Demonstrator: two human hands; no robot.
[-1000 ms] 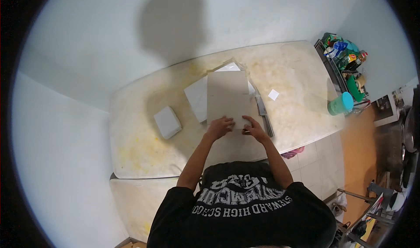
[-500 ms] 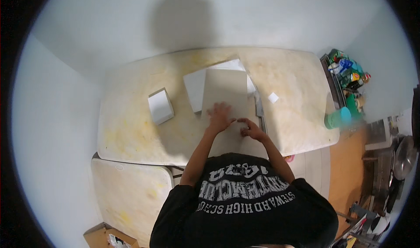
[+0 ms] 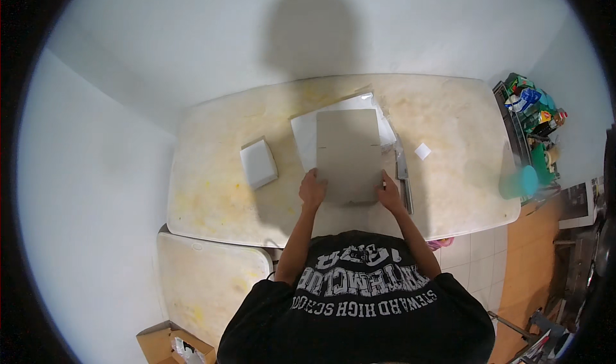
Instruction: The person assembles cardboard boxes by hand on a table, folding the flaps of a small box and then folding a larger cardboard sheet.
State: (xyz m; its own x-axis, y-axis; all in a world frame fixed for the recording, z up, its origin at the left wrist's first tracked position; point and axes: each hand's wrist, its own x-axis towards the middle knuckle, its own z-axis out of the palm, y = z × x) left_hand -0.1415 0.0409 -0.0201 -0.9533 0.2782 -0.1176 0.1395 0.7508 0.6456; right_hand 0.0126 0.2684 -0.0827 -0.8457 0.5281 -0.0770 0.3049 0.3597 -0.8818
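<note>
A flat grey cardboard sheet [image 3: 348, 155], with two short dark slits or marks partway up its sides, lies over white sheets [image 3: 305, 133] on the table. My left hand [image 3: 312, 189] is closed on its lower left edge. On the opposite edge, my right hand [image 3: 389, 194] grips it with the thumb over the top. Just right of the sheet is a knife [image 3: 402, 165] with a broad blade. A thin metal strip [image 3: 409, 197] runs below it, partly beside my right hand. Away to the left sits a small white box [image 3: 259, 164].
A small white square piece [image 3: 422, 151] lies right of the knife. At the table's right end stands a turquoise cup [image 3: 521, 182], near a rack [image 3: 510, 123] of bottles and packets. A second table [image 3: 215, 280] adjoins at lower left, with an open cardboard box [image 3: 157, 345] by it.
My hands have gone from resting on and beside the cardboard to gripping its two side edges. The sheet's near edge now shows, pulled clear of my body. The whole view has shifted somewhat.
</note>
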